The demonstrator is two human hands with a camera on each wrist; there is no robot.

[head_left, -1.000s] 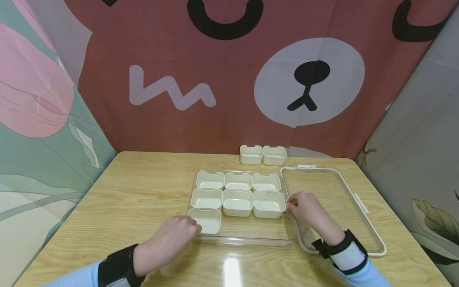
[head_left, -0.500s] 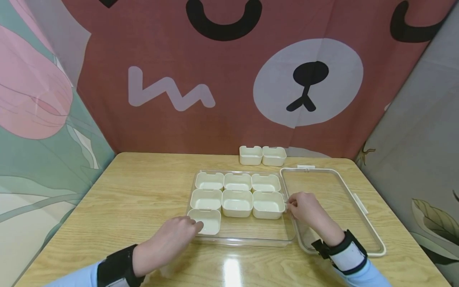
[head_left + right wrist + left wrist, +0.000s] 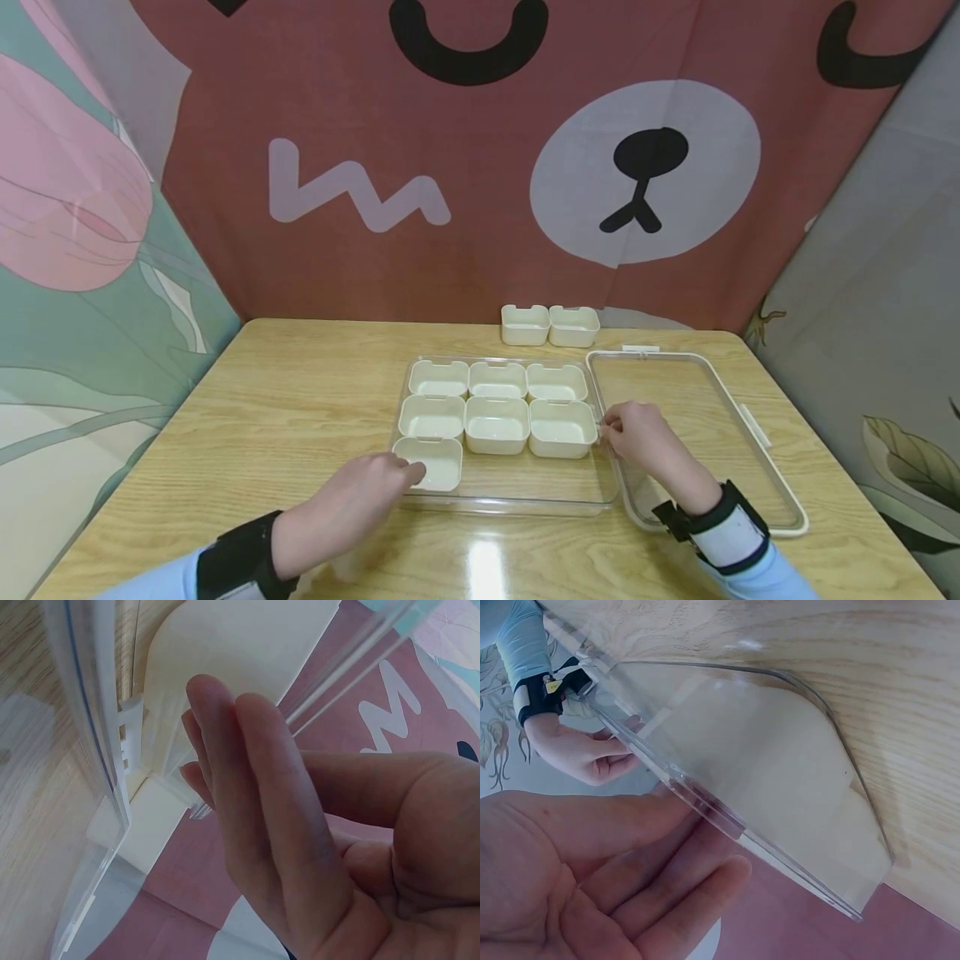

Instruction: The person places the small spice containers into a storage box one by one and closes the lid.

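Several small cream bins (image 3: 497, 425) stand in a shallow clear box (image 3: 525, 503), two rows of three behind one front-left bin (image 3: 441, 467). My left hand (image 3: 363, 496) is at that front-left bin and seems to pinch its left wall, fingertips inside it. In the left wrist view the left hand (image 3: 615, 862) reaches over the clear rim, so the exact contact is partly hidden. At the box's right edge, my right hand (image 3: 647, 437) holds the rim beside the middle-row right bin (image 3: 562, 429). From the right wrist, the right hand (image 3: 277, 825) has the rim passing between thumb and fingers.
A clear lid (image 3: 716, 392) with a white frame and clips lies flat against the box's right side. Two more cream bins (image 3: 550, 325) stand side by side at the back edge of the wooden table (image 3: 315, 392). A printed cloth (image 3: 360, 275) hangs behind.
My left hand has shifted very slightly, its fingertips reaching a little farther into the front-left bin. The right hand, the box and the bins look the same.
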